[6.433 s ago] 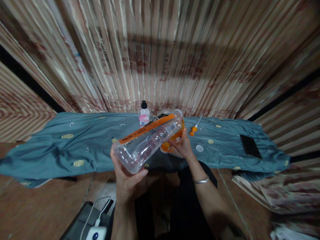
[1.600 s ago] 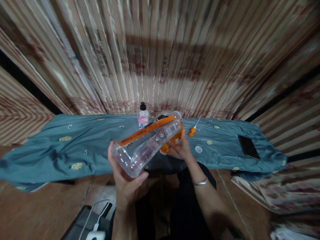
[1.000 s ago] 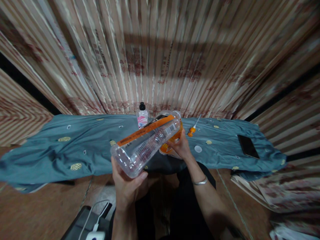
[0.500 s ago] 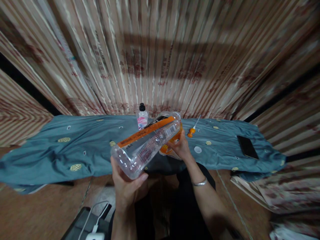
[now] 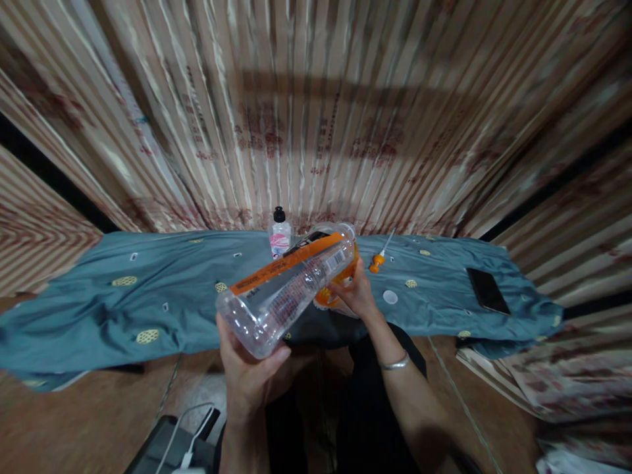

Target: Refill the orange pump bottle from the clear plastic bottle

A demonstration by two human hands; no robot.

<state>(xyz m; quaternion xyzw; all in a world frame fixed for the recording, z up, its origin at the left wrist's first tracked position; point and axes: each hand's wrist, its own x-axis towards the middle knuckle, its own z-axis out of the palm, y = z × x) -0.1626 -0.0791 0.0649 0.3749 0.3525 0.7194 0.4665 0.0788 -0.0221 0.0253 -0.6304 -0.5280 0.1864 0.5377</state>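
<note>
My left hand (image 5: 247, 372) grips the base of a large clear plastic bottle (image 5: 289, 286) with an orange label, tilted so its mouth points away toward the cloth. My right hand (image 5: 359, 294) is closed on an orange object (image 5: 330, 294) just under the bottle's mouth; the bottle hides most of it. A silver bangle (image 5: 394, 362) sits on my right wrist. Both hands are over the near edge of a teal cloth (image 5: 158, 296).
On the cloth stand a small bottle with a black cap and pink label (image 5: 279, 232), an orange-handled tool (image 5: 379, 260), a white round cap (image 5: 390, 297) and a black phone (image 5: 486, 290). Striped curtains (image 5: 316, 112) hang behind. A dark device with a white cable (image 5: 172, 447) lies near my left knee.
The hands and the tilted bottle have hardly moved. The view has shifted slightly, so everything sits a little lower in the picture.
</note>
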